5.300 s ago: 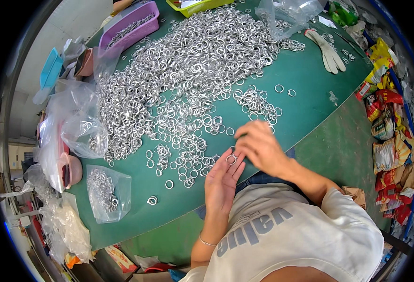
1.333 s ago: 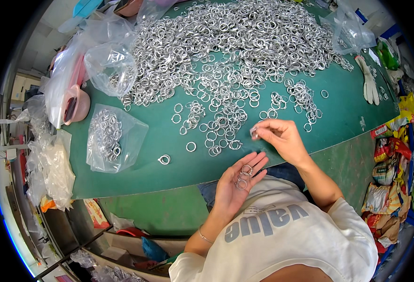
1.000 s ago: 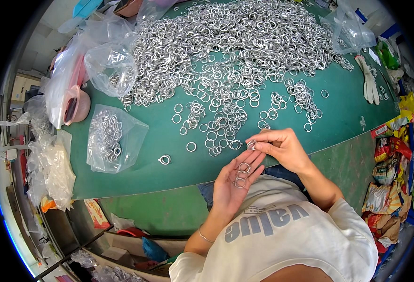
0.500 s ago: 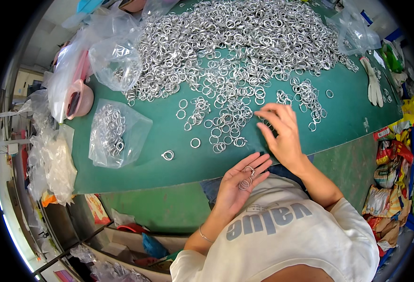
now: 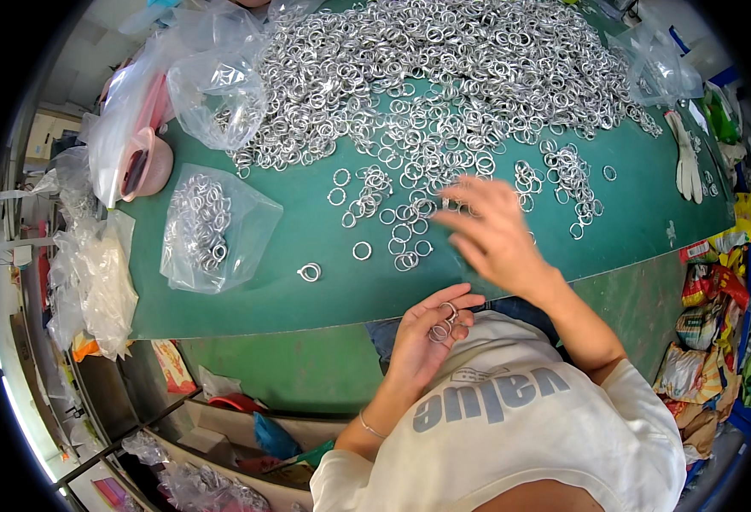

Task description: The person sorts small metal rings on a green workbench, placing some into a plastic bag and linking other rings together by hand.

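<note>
Palm up at the table's front edge, my left hand cradles a few silver metal rings on its half-curled fingers. My right hand hovers over the right side of a small cluster of loose rings, thumb and fingers apart. Its fingertips are smeared by motion, and nothing shows between them. Behind both hands spreads a large heap of similar rings. A single ring and a ring with a small tab lie to the left of the cluster.
A clear plastic bag partly filled with rings lies on the green table at left. Beyond it are a pink container and more clear bags. Smaller ring groups and a white glove lie at right.
My right hand has moved left over the ring cluster. My left hand's fingers have curled in more around the rings. The view has shifted slightly.
</note>
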A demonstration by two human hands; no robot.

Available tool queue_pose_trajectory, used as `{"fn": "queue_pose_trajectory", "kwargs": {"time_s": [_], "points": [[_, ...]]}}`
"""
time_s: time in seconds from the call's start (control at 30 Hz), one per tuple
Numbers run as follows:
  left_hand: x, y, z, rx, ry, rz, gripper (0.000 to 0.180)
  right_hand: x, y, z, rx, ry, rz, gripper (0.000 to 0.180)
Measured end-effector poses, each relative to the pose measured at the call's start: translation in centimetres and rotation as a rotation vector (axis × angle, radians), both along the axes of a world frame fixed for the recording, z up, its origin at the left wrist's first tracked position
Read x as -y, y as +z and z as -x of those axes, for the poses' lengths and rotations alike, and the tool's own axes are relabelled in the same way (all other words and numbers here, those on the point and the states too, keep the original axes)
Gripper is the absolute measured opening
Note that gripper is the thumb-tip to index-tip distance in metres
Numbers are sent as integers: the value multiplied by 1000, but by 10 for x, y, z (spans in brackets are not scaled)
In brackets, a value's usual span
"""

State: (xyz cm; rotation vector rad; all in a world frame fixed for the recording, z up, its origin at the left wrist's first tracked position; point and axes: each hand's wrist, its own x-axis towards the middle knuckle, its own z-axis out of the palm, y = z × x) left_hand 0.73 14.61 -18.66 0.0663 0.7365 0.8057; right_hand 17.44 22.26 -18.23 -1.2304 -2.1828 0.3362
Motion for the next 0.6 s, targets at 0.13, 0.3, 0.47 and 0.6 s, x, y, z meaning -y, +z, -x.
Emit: {"fn": "queue_pose_trajectory", "kwargs": {"time_s": [0.13,0.3,0.47,0.6], "points": [[2,-4,3,34,-31,-69,29,-2,1,26,64,261,82,31],[2,-1,4,-24,40,-75,28,-14,-10,9,48,7,-3,7],[3,-7,7,-4,39,-81,28,-19,-3,-4,-129,-248,52,14],[2,-9,7,2,12,-87,28,-13,3,20,-42,-68,-33,26]]}}
